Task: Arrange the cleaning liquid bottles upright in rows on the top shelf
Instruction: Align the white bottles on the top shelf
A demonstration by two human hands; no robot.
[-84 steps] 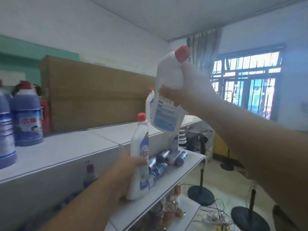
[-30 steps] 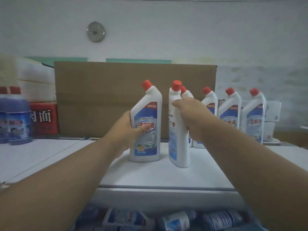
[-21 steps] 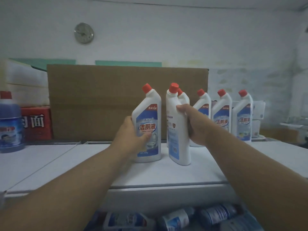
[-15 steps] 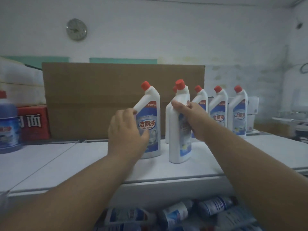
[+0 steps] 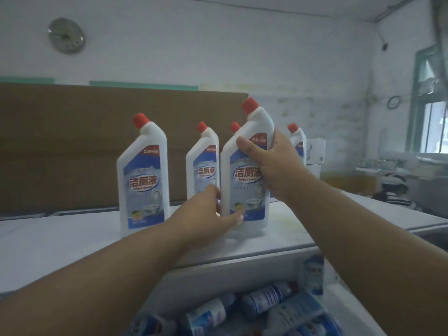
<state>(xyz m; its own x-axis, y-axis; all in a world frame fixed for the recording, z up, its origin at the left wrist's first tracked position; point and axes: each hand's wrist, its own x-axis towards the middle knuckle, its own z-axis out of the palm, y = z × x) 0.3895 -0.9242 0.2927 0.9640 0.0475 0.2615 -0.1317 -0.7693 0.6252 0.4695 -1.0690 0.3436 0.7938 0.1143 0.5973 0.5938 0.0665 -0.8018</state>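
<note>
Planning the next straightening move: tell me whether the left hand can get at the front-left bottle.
Probably yes: the left hand sits low beside the held bottle, and the front-left bottle stands unblocked just to its left.

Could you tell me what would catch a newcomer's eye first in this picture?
Centre frame, the right hand grips the shoulder of a white red-capped bottle standing on the top shelf, while the left hand touches its base. A second front bottle stands upright to its left, before a cardboard sheet.
</note>
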